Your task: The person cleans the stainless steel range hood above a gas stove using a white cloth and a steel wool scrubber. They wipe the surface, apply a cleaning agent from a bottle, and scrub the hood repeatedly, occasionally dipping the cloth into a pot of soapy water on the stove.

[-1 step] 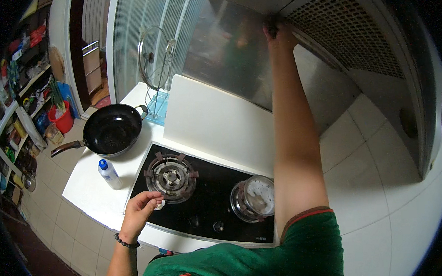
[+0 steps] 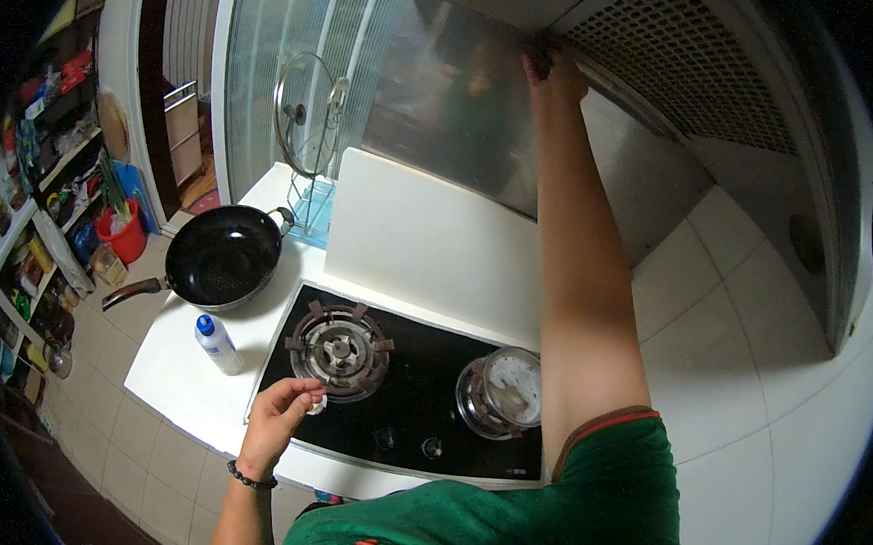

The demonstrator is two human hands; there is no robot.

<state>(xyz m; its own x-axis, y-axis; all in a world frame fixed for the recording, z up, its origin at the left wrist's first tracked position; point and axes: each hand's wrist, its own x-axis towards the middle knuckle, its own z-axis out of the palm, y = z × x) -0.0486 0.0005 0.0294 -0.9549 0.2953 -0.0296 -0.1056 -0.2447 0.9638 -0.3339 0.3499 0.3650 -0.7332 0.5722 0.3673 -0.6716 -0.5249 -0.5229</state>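
Note:
My right arm reaches up and away to the range hood's underside. There my right hand (image 2: 561,75) is closed around a dark, rough clump (image 2: 541,63) and presses it close to the shiny metal wall panel (image 2: 457,104). My left hand (image 2: 278,421), with a dark bead bracelet at its wrist, hovers over the near left edge of the black gas hob (image 2: 412,372). Its thumb and fingers are pinched together, and a small white piece (image 2: 317,405) shows under the fingertips. Close beyond this hand lies the left burner (image 2: 341,350).
A metal pot of cloudy, foamy liquid (image 2: 513,387) stands on the right burner. On the white counter are a black wok (image 2: 223,256) and a white bottle with a blue cap (image 2: 218,345). A glass lid (image 2: 304,112) leans in a rack. The perforated hood (image 2: 687,57) hangs upper right.
My right hand has shifted very slightly along the hood's edge with the dark clump. My left hand keeps its pinch in the same place.

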